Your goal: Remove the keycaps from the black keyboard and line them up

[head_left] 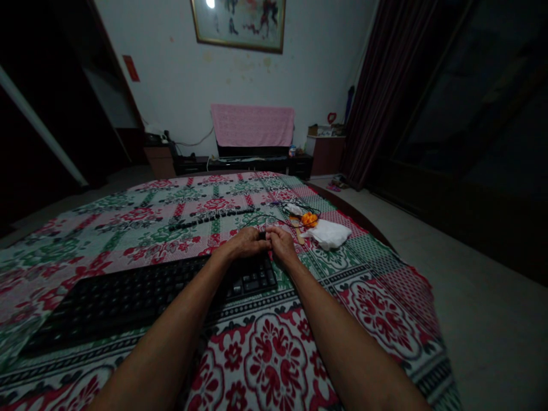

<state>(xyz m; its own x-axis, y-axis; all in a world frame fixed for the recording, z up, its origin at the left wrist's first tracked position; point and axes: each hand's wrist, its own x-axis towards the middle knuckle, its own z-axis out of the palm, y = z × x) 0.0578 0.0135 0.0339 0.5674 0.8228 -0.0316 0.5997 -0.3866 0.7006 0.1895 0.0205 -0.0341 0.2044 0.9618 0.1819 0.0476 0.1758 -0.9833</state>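
Before you, the keyboard [141, 288] lies on the cloth [274, 359], stretching from your left to the middle. Your left hand [246, 242] and right hand [282, 245] meet at its far right corner, a piece [262, 234] between them. Behind it runs the row of keycaps [218, 216]. Right of your right hand lie the stick [300, 236], then the tissue [329, 234]. Beyond the cloth, the towel [253, 125] hangs below the picture [240, 25]
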